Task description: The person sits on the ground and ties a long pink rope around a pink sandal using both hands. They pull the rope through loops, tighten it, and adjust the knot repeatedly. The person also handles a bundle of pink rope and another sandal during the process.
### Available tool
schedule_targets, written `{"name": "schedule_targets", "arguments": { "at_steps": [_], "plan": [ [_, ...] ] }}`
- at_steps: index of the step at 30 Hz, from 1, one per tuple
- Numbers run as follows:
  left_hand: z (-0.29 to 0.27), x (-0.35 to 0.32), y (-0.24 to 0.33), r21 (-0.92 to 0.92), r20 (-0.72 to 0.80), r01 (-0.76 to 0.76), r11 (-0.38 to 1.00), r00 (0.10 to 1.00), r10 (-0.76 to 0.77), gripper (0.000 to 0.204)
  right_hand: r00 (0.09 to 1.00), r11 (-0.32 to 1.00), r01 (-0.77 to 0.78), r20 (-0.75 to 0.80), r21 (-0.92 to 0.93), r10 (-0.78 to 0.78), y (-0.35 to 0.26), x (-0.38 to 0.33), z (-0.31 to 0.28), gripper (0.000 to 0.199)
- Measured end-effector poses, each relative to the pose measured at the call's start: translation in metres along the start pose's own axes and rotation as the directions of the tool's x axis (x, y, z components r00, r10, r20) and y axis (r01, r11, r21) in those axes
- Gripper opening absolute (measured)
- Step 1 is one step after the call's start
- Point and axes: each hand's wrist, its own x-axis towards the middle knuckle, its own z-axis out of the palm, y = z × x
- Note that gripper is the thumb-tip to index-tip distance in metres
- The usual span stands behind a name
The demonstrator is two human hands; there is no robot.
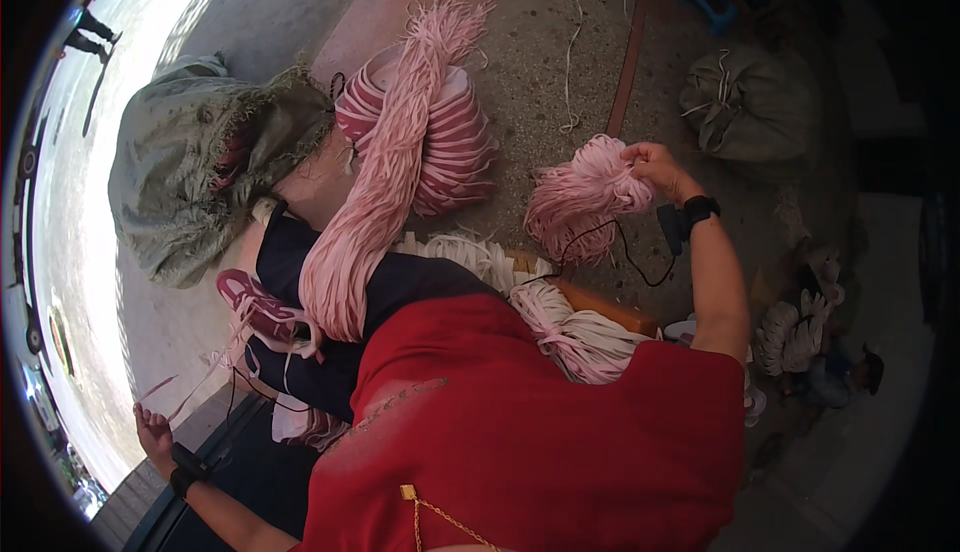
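Observation:
My right hand [655, 166] is stretched out in front, shut on a bundled skein of pink and white strips [583, 200] held above the ground. My left hand [152, 430] is far out at the lower left, pinching the ends of a few thin pink strands [205, 377] that run back toward my lap. A long thick hank of pink strips [385, 167] drapes over my dark-trousered knee [300, 252] from a large striped pink roll [450, 142]. More white and pink strips [575, 337] lie piled at my right side.
An open grey-green sack [190, 167] lies at the left and a tied sack [752, 104] at the upper right. Loose strands litter the concrete ground [540, 42]. A blue stool [712, 7] stands at the top. A wooden seat edge [610, 307] shows beside me.

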Motion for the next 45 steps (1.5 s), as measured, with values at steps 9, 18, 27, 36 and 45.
{"name": "schedule_targets", "arguments": {
  "at_steps": [9,18,27,36,45],
  "plan": [
    [0.018,-0.003,0.005,0.032,-0.052,-0.018,0.999,0.998,0.019,0.026,0.977,0.968,0.213,0.038,-0.129,-0.21,-0.022,0.062,0.074,0.03],
    [0.016,0.02,-0.007,0.022,0.026,0.022,1.0,0.999,-0.022,0.025,0.968,0.911,0.249,0.101,-0.33,-0.228,-0.068,0.029,0.077,0.045],
    [0.027,0.083,-0.032,0.019,0.143,0.104,0.994,0.984,-0.106,0.017,0.99,0.948,-0.124,-0.095,-0.292,0.1,-0.081,-0.167,-0.004,0.023],
    [0.057,0.131,-0.054,-0.001,0.237,0.108,0.994,0.966,-0.104,0.023,0.994,0.939,-0.098,0.008,-0.331,0.107,-0.113,-0.228,0.071,0.021],
    [0.021,0.064,-0.092,-0.149,0.097,0.124,0.981,0.989,-0.111,0.018,0.96,0.788,0.117,0.272,-0.604,0.065,-0.147,-0.178,0.15,0.026]
  ]
}}
